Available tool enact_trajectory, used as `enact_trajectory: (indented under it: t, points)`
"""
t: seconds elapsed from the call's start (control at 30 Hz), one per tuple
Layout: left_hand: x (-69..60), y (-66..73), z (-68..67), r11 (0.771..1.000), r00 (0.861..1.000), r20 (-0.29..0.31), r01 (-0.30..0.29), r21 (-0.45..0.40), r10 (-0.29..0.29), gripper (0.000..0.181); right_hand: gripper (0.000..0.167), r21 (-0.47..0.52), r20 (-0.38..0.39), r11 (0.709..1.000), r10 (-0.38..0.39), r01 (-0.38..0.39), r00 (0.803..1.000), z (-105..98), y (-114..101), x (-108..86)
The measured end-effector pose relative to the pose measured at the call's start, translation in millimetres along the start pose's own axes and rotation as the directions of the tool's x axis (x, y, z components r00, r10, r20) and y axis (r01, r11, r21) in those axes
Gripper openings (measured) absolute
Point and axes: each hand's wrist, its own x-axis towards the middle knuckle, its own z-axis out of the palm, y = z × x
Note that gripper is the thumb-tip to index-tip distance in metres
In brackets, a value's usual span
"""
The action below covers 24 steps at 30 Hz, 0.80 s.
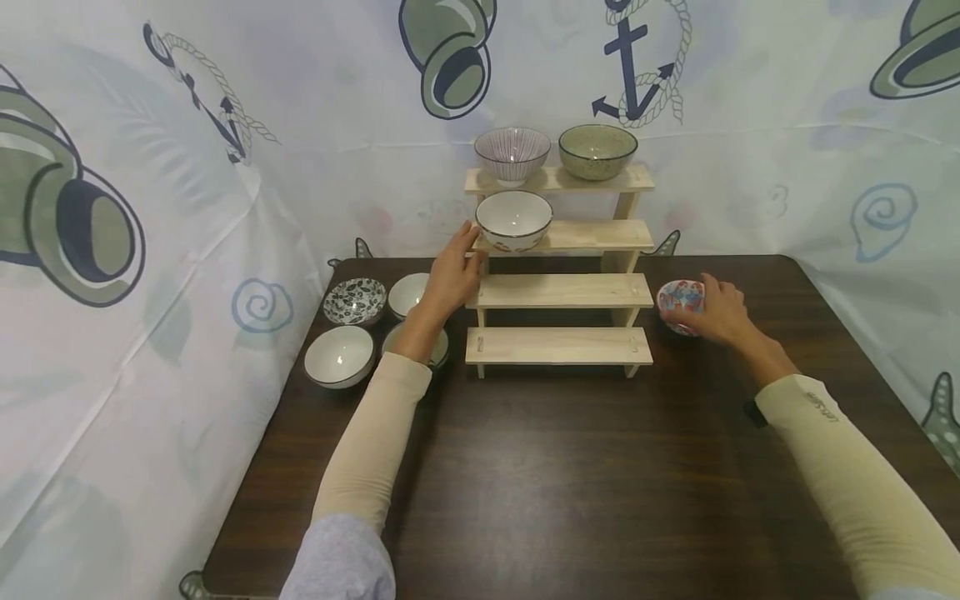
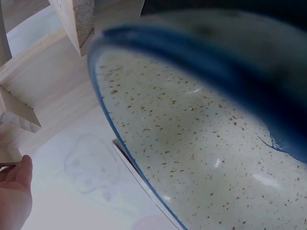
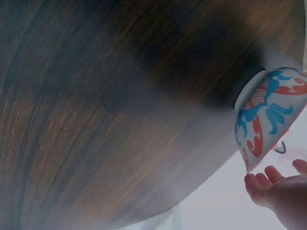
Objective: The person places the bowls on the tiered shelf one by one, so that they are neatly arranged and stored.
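My left hand (image 1: 456, 273) is at the left side of a white bowl (image 1: 514, 218) on the second shelf from the top, its fingertips close against bowl and shelf end. Whether they grip the bowl is hard to see. Part of this hand (image 2: 13, 194) shows in the left wrist view, by the wooden stand. My right hand (image 1: 716, 312) holds a small red-and-blue patterned bowl (image 1: 675, 300) by its right side, right of the stand, thumb reaching over the inside. In the right wrist view the fingertips (image 3: 256, 184) meet the rim of this bowl (image 3: 268, 115).
The stepped wooden stand (image 1: 562, 292) carries a striped bowl (image 1: 512, 154) and a green bowl (image 1: 597, 152) on top. Left of it are a dark-patterned bowl (image 1: 355, 302), a white bowl (image 1: 340, 357) and two partly hidden bowls. A speckled bowl (image 2: 192, 143) looms under the left wrist.
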Motion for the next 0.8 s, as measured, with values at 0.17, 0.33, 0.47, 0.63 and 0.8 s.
enact_trajectory:
  t: [0.17, 0.33, 0.47, 0.63, 0.8]
  points:
    - [-1.4, 2.1, -0.5, 1.0, 1.0, 0.0, 0.007, -0.007, -0.007, 0.053, 0.112, -0.019, 0.014, 1.0, 0.02, -0.02, 1.0, 4.4, 5.9, 1.3]
    - [-1.5, 2.9, -1.6, 1.0, 1.0, 0.011, 0.013, -0.007, -0.013, 0.053, 0.115, -0.019, 0.037, 0.999, 0.036, -0.035, 0.999, 6.9, 9.8, 3.0]
    - [-1.7, 3.4, -2.4, 1.0, 1.0, 0.008, 0.016, -0.005, -0.016, 0.053, 0.117, -0.014, 0.033, 1.0, 0.027, -0.027, 0.999, 9.9, 10.0, 4.5]
    - [-2.3, 3.4, -1.7, 1.0, 1.0, 0.005, 0.019, -0.012, -0.019, 0.053, 0.116, 0.019, 0.035, 1.0, 0.013, -0.014, 0.999, 13.1, 12.3, 5.8]
    - [-1.9, 4.5, -1.2, 1.0, 1.0, 0.016, 0.025, -0.004, -0.025, 0.053, 0.116, 0.066, 0.0, 0.998, 0.021, -0.021, 1.0, 15.9, 16.1, 5.4]
